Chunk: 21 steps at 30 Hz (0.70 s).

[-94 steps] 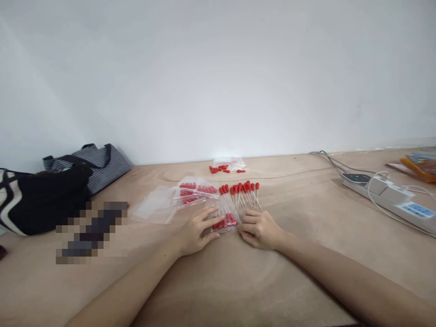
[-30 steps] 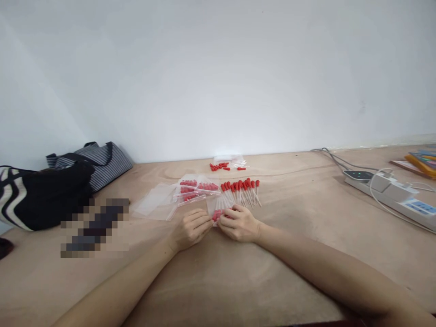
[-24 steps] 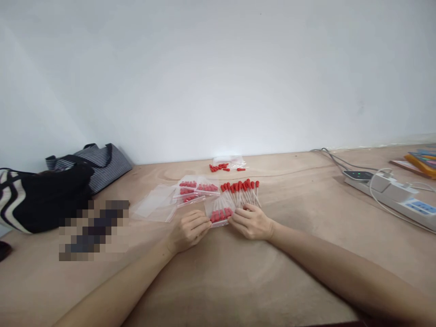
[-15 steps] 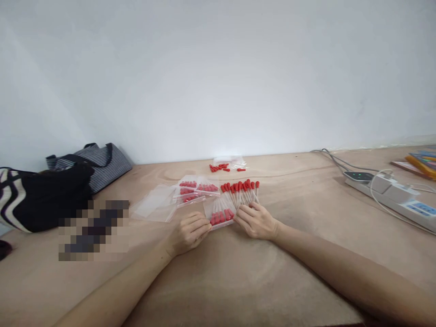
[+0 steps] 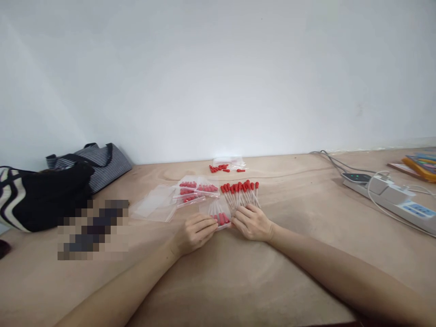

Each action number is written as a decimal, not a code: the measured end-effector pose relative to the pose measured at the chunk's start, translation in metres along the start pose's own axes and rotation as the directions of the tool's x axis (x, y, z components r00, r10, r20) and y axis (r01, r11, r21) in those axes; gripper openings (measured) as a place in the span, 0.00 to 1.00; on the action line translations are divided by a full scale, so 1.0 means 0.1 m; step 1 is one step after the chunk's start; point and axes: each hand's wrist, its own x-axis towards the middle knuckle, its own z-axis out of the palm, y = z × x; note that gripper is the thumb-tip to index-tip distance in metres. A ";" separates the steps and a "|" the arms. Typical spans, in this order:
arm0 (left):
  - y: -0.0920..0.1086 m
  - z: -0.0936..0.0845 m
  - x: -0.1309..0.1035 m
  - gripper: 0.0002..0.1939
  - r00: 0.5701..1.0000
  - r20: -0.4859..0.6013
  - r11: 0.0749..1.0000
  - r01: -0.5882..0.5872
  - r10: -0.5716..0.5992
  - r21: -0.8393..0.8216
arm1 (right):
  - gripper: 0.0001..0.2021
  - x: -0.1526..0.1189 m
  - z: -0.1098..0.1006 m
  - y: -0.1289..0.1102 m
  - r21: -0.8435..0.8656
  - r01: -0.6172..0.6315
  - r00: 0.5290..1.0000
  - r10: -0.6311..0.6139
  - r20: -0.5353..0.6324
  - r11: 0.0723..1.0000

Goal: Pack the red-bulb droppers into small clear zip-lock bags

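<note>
A clear zip-lock bag point(image 5: 214, 209) holds several droppers with red rubber bulbs point(image 5: 221, 219), their bulbs at the near edge. My left hand point(image 5: 196, 231) is closed on the bag's left near corner, covering part of the bulbs. At the right near corner, my right hand point(image 5: 252, 222) pinches the same bag between its fingers. Just beyond the right hand lies a row of loose droppers point(image 5: 240, 193), red bulbs pointing away and pale stems toward me. Filled zip-lock bags point(image 5: 192, 190) overlap behind the left hand. Flat bags with no droppers point(image 5: 153, 204) lie to their left.
Loose red bulbs point(image 5: 220, 168) and clear plastic point(image 5: 231, 161) lie near the wall. A power strip point(image 5: 388, 195) with a cable is on the right, beside colourful packets point(image 5: 422, 165). Black and striped bags point(image 5: 51, 195) stand left, near a blurred-out dark object point(image 5: 97, 227).
My left hand has slid right along the bag's near edge and now covers more of the bulbs. My right hand stays at the right corner, nearly unmoved.
</note>
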 end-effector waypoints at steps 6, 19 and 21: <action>0.01 0.00 -0.02 0.08 1.000 -0.016 1.000 0.003 -0.003 0.009 | 0.13 0.04 -0.01 -0.03 0.040 -0.013 1.000 0.013 -0.008 0.999; -0.05 -0.27 -0.08 0.29 0.991 -0.022 0.988 0.131 -0.133 -0.086 | 0.17 -0.03 -0.04 -0.06 0.666 -0.296 0.935 0.350 0.056 0.684; -0.09 -0.27 -0.11 0.24 0.968 -0.057 0.968 0.240 -0.244 -0.067 | 0.17 -0.12 -0.09 0.05 0.669 -0.288 0.927 0.375 0.015 0.685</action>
